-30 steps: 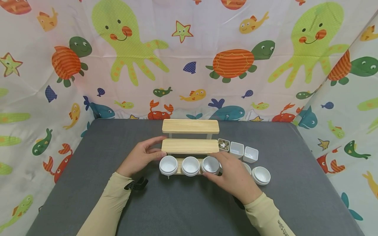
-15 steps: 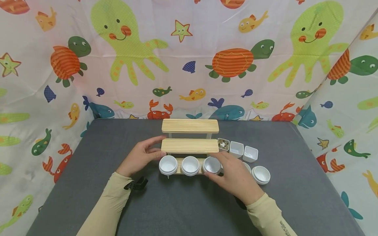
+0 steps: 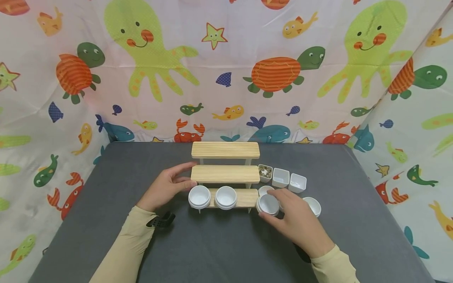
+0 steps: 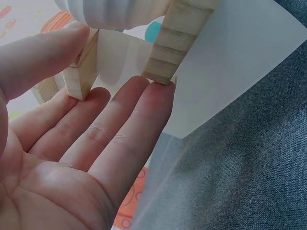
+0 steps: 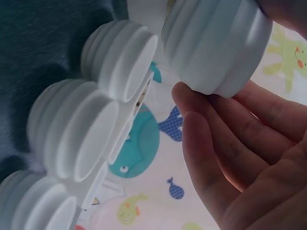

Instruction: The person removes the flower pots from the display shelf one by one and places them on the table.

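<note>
I see right hand [image 3: 297, 222] gripping round ribbed white cup [image 3: 268, 204] by right end of pale-wood tiered stand [image 3: 225, 173] (left hand [image 3: 165, 189] straight-fingered opposite).

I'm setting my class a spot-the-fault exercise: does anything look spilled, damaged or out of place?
Nothing stands out: no spill or damage shows. The stand is upright, two cups sit upright on its bottom shelf, and the right hand holds a third cup near its right end.

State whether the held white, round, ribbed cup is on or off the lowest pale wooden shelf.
Off: in the head view, the right hand holds the cup just past the right end of the shelf.
</note>
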`<action>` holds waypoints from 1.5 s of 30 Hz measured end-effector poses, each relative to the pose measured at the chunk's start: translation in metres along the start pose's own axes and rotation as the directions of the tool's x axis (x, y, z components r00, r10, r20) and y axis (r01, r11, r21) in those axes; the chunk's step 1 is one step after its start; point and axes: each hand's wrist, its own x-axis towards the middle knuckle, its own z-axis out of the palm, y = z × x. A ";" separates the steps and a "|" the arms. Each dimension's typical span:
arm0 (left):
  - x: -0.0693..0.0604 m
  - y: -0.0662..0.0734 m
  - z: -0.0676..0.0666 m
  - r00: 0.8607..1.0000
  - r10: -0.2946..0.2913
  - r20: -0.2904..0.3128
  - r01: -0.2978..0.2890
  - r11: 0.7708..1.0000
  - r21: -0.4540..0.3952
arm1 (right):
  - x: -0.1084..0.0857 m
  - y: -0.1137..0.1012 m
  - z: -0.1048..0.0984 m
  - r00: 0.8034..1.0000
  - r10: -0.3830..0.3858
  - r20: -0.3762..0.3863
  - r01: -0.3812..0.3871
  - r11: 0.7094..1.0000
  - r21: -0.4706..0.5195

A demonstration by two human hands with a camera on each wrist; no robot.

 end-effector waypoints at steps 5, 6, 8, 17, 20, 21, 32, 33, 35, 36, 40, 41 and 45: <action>0.000 0.000 0.000 1.000 -0.004 0.000 0.004 1.000 0.005 | -0.010 0.006 0.004 0.999 0.034 -0.001 -0.034 0.999 -0.002; 0.000 0.000 0.000 1.000 -0.004 0.000 0.004 1.000 0.006 | -0.012 0.008 0.006 0.999 0.035 -0.002 -0.035 0.999 0.001; 0.000 0.000 -0.001 1.000 -0.004 -0.002 0.004 1.000 0.007 | -0.015 0.009 0.010 1.000 0.030 -0.005 -0.030 1.000 -0.001; 0.000 -0.003 -0.001 1.000 -0.001 -0.002 0.001 1.000 0.020 | -0.021 0.007 0.026 0.999 -0.035 -0.031 0.035 0.999 0.002; 0.000 -0.002 -0.001 1.000 0.000 0.001 0.000 1.000 0.013 | -0.022 0.006 0.029 0.999 -0.036 -0.032 0.036 0.999 -0.001; 0.000 -0.002 -0.001 1.000 0.000 0.002 0.000 1.000 0.013 | -0.023 0.006 0.030 0.999 -0.035 -0.030 0.035 0.999 -0.005; 0.001 -0.003 0.000 1.000 -0.008 -0.003 0.008 1.000 0.022 | -0.025 0.009 0.041 1.000 -0.021 -0.017 0.020 1.000 -0.022; 0.001 -0.003 0.000 1.000 -0.009 -0.004 0.009 1.000 0.023 | -0.025 0.009 0.041 1.000 -0.017 -0.015 0.016 1.000 -0.022; 0.001 -0.003 0.000 1.000 -0.010 -0.006 0.010 1.000 0.026 | -0.025 0.009 0.042 1.000 -0.009 -0.012 0.009 1.000 -0.020; 0.001 -0.003 0.000 1.000 -0.011 -0.007 0.011 1.000 0.028 | -0.025 0.009 0.042 1.000 -0.006 -0.012 0.006 1.000 -0.018; 0.002 -0.004 -0.001 1.000 -0.010 -0.007 0.010 0.999 0.030 | -0.025 0.009 0.042 1.000 0.005 -0.006 -0.005 1.000 -0.013; 0.002 -0.004 -0.001 1.000 -0.010 -0.007 0.010 1.000 0.029 | -0.025 0.009 0.042 1.000 0.009 -0.003 -0.009 1.000 -0.013; 0.002 -0.003 0.000 1.000 -0.010 -0.009 0.010 1.000 0.027 | -0.026 0.009 0.042 1.000 0.017 0.006 -0.017 1.000 -0.008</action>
